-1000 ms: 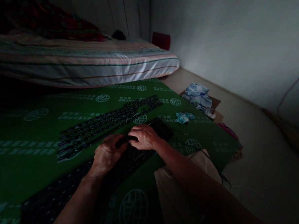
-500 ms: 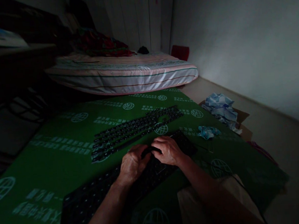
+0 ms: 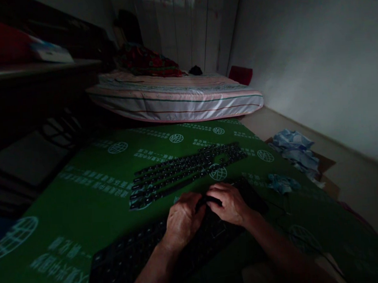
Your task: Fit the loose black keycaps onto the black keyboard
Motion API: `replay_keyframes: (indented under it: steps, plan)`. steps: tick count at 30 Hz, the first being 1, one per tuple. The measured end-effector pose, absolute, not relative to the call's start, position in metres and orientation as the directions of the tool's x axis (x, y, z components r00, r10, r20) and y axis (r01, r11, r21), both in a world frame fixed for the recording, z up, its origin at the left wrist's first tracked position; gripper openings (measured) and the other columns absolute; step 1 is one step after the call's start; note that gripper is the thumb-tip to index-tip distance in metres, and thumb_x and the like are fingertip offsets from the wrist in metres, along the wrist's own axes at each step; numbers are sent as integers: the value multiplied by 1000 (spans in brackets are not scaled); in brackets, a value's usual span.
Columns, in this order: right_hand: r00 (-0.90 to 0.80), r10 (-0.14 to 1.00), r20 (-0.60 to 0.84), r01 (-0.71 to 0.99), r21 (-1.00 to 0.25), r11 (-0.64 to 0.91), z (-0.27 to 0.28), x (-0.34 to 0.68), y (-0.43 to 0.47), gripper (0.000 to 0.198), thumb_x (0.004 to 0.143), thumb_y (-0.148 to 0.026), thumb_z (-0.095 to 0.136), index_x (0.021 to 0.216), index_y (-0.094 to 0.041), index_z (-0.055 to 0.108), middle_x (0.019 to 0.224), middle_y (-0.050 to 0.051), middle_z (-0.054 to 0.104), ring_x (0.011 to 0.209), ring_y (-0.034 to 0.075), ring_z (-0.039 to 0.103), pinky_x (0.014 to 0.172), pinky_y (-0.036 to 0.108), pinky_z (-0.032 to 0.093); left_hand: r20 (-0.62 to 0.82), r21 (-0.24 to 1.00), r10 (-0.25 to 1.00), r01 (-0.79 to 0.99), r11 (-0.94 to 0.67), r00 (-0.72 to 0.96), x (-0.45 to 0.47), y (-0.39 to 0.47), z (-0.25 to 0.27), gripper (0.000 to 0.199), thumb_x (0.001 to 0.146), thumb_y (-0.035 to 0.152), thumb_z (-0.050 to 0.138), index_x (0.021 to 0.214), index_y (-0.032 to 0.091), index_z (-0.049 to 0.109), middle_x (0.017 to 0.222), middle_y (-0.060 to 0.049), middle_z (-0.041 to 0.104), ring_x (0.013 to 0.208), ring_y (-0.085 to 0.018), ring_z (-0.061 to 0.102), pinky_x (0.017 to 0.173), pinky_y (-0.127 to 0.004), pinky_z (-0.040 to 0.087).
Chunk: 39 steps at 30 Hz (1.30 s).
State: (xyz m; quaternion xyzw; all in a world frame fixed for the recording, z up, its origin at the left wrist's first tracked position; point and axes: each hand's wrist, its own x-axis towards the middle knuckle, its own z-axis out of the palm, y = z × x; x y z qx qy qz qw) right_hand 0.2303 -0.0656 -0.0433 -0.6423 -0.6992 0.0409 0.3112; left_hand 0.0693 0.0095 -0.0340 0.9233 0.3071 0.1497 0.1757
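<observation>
A black keyboard (image 3: 127,248) lies at a slant on the green sheet, its lower edge partly hidden by my forearms. Over its upper edge, my left hand (image 3: 183,217) is closed with the fingers bent downward. My right hand (image 3: 227,202) is close beside it, thumb and fingers pinched together. Between the fingertips of both hands is a small dark curved piece (image 3: 207,199); the dim light hides what kind it is. Beyond the hands, loose black keycaps (image 3: 177,167) lie in several long rows, with a gap in the block on the right.
Right of the keyboard lies a crumpled blue cloth (image 3: 283,183), with a thin dark cable (image 3: 293,233) running nearby. Patterned fabric (image 3: 294,147) is heaped by cardboard on the floor. A striped bed (image 3: 181,102) stands behind, a dark table (image 3: 42,81) at left.
The view has swung slightly left and up, so everything sits lower and further right. Both hands keep nearly the same grip at the keyboard's upper edge.
</observation>
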Motion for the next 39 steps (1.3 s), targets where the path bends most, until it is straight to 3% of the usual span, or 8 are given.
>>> replay_keyframes:
  steps: [11,15,20,29,39]
  plan:
    - [40,935,354,813,-555,175,-27,244,-47,14,85,-17,52,82,-21,66,79,1,65,74,12,60,70,23,47,148,445,641,528,-724,753,67,6,-37,23,81,20,53,103,20,61,101,-6,66,95,-21,61,83,-33,49]
    - [20,921,390,891,-425,160,-12,272,-9,17,86,-19,50,83,-21,67,87,2,67,79,13,61,74,23,45,142,446,652,540,-714,744,66,5,-38,26,82,20,52,106,19,60,104,-7,66,97,-22,61,85,-36,49]
    - [3,981,196,995,-98,16,4,303,55,19,88,-21,49,88,-22,68,93,3,65,87,15,60,73,23,43,156,451,646,528,-719,747,65,3,-39,23,82,20,51,103,19,61,103,-8,66,95,-23,62,83,-38,51]
    - [-96,994,50,995,16,95,-2,326,119,16,82,-20,57,90,-23,70,95,4,67,96,19,57,78,26,42,142,480,656,528,-701,742,65,1,-40,24,82,18,49,103,18,61,101,-8,66,94,-23,62,84,-39,51]
    - [-151,988,-31,987,43,152,-16,330,141,18,79,-19,62,93,-24,71,100,3,69,101,18,59,84,26,43,188,464,651,518,-719,735,65,0,-41,21,80,18,50,97,19,62,97,-8,67,88,-23,62,80,-38,53]
